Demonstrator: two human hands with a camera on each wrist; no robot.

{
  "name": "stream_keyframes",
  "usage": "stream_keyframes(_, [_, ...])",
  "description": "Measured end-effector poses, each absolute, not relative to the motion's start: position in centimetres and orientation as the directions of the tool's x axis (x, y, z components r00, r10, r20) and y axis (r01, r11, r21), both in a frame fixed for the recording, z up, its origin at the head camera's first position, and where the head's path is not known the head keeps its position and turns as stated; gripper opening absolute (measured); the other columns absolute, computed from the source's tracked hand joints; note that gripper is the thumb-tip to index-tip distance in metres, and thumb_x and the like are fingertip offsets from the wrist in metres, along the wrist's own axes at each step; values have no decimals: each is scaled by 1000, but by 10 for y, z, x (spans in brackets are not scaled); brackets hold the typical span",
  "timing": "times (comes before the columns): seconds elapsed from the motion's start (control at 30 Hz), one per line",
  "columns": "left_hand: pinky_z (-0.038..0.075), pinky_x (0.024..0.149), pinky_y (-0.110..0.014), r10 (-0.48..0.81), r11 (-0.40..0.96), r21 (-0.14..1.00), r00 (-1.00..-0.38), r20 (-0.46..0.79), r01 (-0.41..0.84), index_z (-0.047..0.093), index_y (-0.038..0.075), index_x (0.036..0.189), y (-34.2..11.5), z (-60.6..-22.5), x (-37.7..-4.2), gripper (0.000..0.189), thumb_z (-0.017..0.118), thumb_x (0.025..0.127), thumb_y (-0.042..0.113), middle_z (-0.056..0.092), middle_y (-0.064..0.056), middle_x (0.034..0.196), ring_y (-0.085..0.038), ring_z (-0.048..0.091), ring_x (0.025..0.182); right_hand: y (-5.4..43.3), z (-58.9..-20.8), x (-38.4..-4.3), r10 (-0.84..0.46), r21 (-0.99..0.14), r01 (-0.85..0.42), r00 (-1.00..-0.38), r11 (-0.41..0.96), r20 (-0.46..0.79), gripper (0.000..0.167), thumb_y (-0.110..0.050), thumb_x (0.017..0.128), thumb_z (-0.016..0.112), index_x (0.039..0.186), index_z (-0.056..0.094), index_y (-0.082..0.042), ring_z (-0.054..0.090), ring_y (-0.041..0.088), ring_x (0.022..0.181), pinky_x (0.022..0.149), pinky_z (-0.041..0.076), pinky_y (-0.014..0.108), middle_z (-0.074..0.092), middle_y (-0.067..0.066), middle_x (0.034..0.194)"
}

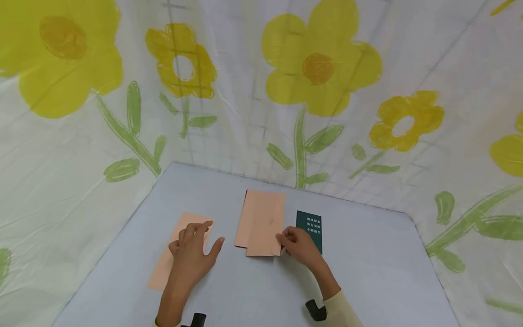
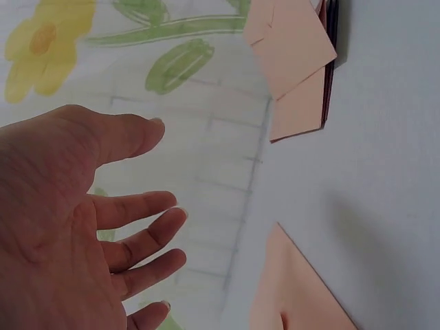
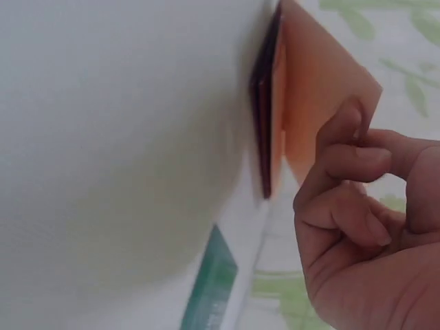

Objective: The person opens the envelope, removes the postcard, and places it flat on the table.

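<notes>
My right hand (image 1: 300,245) pinches the lower right edge of a peach paper envelope (image 1: 261,231) between thumb and index finger. In the right wrist view this envelope (image 3: 320,69) tilts up from the stack beneath, with its edge at the fingertips. Under it lies a stack of similar peach envelopes (image 1: 242,229), dark layers showing along its side. My left hand (image 1: 191,261) hovers with fingers apart and holds nothing. Below that hand, another peach envelope (image 1: 161,272) lies on the table, partly hidden by the hand and forearm.
A dark green card (image 1: 308,221) with white printed characters lies right of the stack, partly behind my right hand. The pale table (image 1: 367,272) meets a white curtain (image 1: 237,136) with yellow flowers at its back and sides.
</notes>
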State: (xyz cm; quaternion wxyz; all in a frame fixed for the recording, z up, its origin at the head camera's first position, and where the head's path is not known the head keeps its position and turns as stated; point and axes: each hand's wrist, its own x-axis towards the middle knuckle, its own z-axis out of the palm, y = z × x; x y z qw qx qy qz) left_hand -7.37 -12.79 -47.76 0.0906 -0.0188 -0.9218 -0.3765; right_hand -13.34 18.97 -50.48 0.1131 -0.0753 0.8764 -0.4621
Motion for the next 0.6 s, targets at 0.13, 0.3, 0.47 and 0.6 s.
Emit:
stream_keyframes(0.13, [28,96,-57,-5,672,726,-980,201,145,56,13,149,-122,-478,-76,57,72,102,41,59,-8,132,-33,50,125,192,-489,-121,-227,-828,-48,-969,558,-97,27,-38,107,66,96,67,-12,53,12,63,57,44,28,72,8,78])
stream_keyframes(0.3, [40,105,-57,49,519,833,-980,193,190,47,10,155,-108,-474,-78,65,64,106,49,60,-5,136,-28,57,131,192,-455,-102,-239,-869,-68,-969,491,-59,28,-40,107,66,99,68,-13,54,13,64,59,46,28,70,2,78])
stream_keyframes(0.47, [55,94,-40,101,317,931,-982,158,182,43,12,158,-86,-466,-83,61,59,109,46,63,-4,139,-20,67,123,187,-423,-79,-221,-891,-79,-975,447,-24,27,-40,106,66,100,68,-14,51,11,61,56,42,25,66,0,75])
stream_keyframes(0.6, [54,84,-27,148,122,981,-980,132,151,43,16,157,-71,-460,-83,50,54,113,37,68,-2,123,-12,66,101,183,-406,-61,-211,-900,-83,-977,427,-10,26,-41,106,67,98,67,-16,49,11,59,54,41,25,61,1,72])
